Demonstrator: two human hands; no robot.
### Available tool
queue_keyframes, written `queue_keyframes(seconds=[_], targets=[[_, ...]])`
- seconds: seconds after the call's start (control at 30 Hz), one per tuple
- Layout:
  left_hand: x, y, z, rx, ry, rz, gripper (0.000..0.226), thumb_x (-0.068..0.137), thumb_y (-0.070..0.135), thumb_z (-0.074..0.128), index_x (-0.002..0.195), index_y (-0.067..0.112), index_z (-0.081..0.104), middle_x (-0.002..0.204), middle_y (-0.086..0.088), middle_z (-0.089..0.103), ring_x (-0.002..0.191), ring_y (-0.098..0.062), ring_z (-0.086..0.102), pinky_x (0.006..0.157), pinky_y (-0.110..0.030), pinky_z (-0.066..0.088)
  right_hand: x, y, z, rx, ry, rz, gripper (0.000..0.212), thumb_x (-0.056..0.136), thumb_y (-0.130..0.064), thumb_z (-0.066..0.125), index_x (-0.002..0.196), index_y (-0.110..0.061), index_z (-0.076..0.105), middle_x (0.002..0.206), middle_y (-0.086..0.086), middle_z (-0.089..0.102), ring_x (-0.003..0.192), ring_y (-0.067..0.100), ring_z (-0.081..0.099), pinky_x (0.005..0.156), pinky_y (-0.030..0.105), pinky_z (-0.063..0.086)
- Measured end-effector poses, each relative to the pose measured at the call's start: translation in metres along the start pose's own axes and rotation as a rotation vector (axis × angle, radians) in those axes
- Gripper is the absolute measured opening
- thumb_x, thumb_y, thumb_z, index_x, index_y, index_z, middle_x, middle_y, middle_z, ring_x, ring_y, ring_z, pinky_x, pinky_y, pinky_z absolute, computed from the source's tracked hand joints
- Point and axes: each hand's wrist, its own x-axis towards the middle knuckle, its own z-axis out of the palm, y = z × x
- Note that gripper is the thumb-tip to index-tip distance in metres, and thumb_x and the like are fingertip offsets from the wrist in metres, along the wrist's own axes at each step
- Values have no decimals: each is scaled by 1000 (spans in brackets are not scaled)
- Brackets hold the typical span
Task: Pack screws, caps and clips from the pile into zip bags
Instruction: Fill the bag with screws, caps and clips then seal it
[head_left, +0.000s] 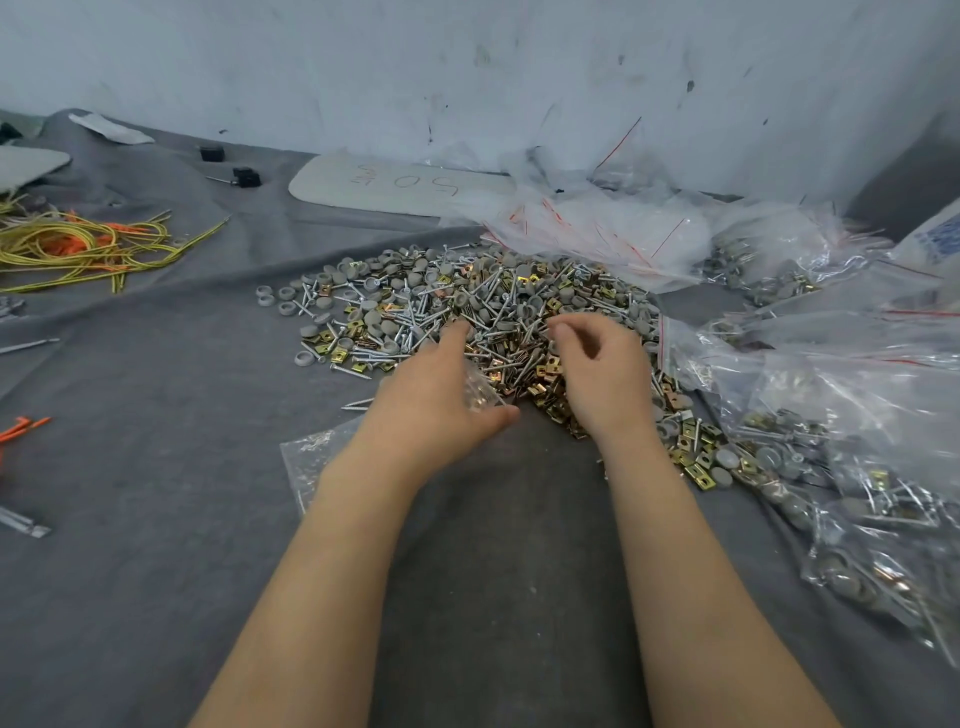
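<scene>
Picking is the step in hand, judging by how both hands sit at the near edge of the pile (467, 306), the mixed heap at the centre of the frame on the grey cloth (156, 519). The heap is silver screws (410, 338), grey caps (332, 275) and brass-coloured clips (550, 400). The left hand (441, 389) holds a small clear zip bag (480, 392), crumpled between the thumb below and the palm above, while its fingers reach forward and touch the screws. Something glints inside the bag, though what and how much is too blurred to tell. The right hand (602, 374) hovers just right of it over the clips, fingers curled downward with the tips close together. Whether they pinch a piece cannot be told. A flat empty bag (311, 457) lies on the cloth under the left forearm, and filled bags (857, 493) are heaped along the right edge of the frame, so the job looks well under way with plenty of pile left. The next move likely calls for the right fingers to lift out loose pieces and carry them to the bag's mouth, which the left hand would need to hold open. The tangled screws may drag neighbours along
</scene>
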Motion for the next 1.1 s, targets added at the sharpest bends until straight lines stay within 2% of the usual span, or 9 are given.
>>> queue_keyframes(seconds=[0.07, 0.13, 0.27, 0.6, 0.67, 0.83, 0.9, 1.03, 1.1], targets=[[0, 0, -1, 1, 3, 5, 93, 76, 48, 75, 148, 23, 21, 122, -5, 59, 115, -25, 55, 99, -44, 43, 7, 11, -3, -249, 76, 27, 25, 98, -22, 49, 114, -20, 68, 118, 1, 64, 110, 17, 55, 96, 33, 43], [0, 0, 0, -10, 1, 18, 91, 76, 48, 74, 147, 24, 22, 121, -5, 60, 116, -25, 55, 100, -44, 43, 10, 19, 1, -457, -11, 90, 31, 99, -30, 46, 126, -25, 61, 133, 7, 52, 124, 28, 43, 104, 40, 35], [1, 1, 3, -18, -13, 35, 92, 77, 48, 74, 149, 24, 21, 122, -4, 60, 118, -24, 54, 100, -43, 42, 11, 23, 13, -618, -71, 173, 37, 98, -39, 44, 134, -33, 51, 138, 7, 40, 129, 32, 33, 107, 44, 24], [2, -2, 6, -13, -11, 48, 90, 77, 48, 73, 148, 23, 24, 127, -4, 57, 126, -24, 47, 102, -36, 39, 12, 25, 12, -364, 171, 102, 12, 93, -26, 58, 101, -21, 65, 118, 4, 55, 115, 24, 48, 98, 39, 36], [2, -2, 6, -15, -9, 46, 89, 77, 48, 73, 147, 23, 24, 129, -4, 56, 126, -24, 47, 101, -35, 38, 12, 24, 7, -265, 180, 74, 13, 94, -23, 57, 101, -16, 66, 106, 3, 62, 103, 20, 56, 89, 33, 43], [1, -1, 5, -12, -13, 38, 92, 77, 49, 73, 148, 23, 21, 123, -4, 59, 122, -24, 50, 103, -40, 40, 7, 14, 0, -17, 201, 50, 10, 91, -21, 62, 100, -17, 59, 82, -13, 58, 74, 1, 54, 65, 16, 39], [1, 0, 5, -25, 2, 32, 92, 77, 49, 73, 148, 22, 21, 121, -4, 60, 119, -23, 53, 101, -42, 41, 6, 5, -1, 47, 72, 15, 11, 88, -21, 67, 92, -18, 57, 79, -13, 59, 73, -2, 55, 65, 12, 41], [1, 0, 4, -22, 66, 31, 89, 77, 47, 72, 146, 19, 24, 120, -6, 60, 118, -27, 53, 98, -44, 42, -2, -11, 7, 358, -531, 50, 14, 88, -7, 65, 79, -17, 63, 66, -9, 68, 58, 1, 59, 57, 17, 48], [1, 0, 4, -32, 64, 29, 88, 77, 47, 72, 146, 19, 25, 117, -5, 62, 116, -27, 54, 97, -44, 43, -3, -10, 9, 370, -528, 44, 15, 92, -9, 60, 81, -16, 68, 70, -10, 69, 62, 2, 60, 60, 22, 51]])
